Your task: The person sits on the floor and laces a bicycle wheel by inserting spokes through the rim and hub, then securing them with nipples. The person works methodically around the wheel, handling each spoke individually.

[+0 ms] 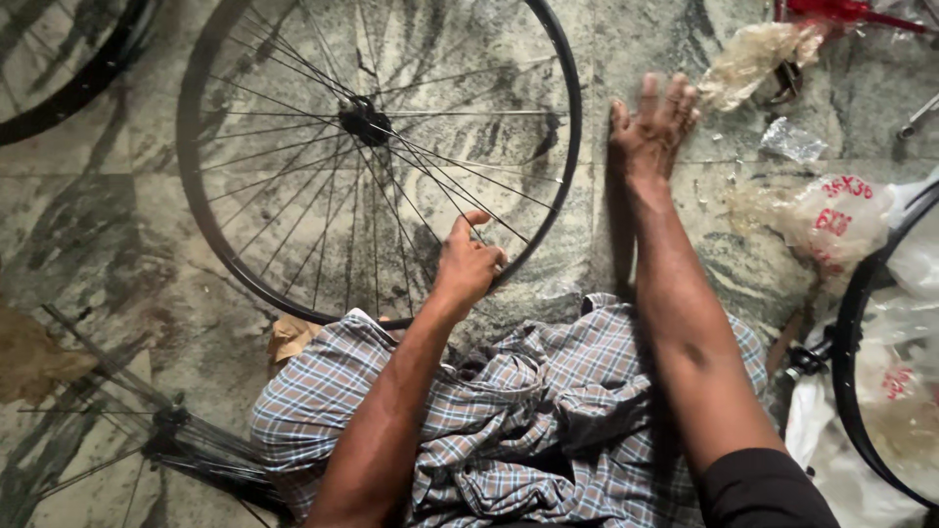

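While it lies flat: keep the wheel [377, 156] steady.
left hand [468, 266]: pinching the rim near the spokes.
right hand [653, 122]: spread wide, empty, braced on the floor [88, 235].

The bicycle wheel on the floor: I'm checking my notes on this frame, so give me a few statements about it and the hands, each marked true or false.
1. The left hand touches the bicycle wheel at its rim and spokes. True.
2. The right hand grips the wheel's hub. False: it lies flat on the stone floor, beside the wheel.
3. The wheel has a tyre fitted. False: the dark rim looks bare.
4. Checked cloth covers the person's lap. True.
5. Clear plastic bags lie beyond the right hand. True.
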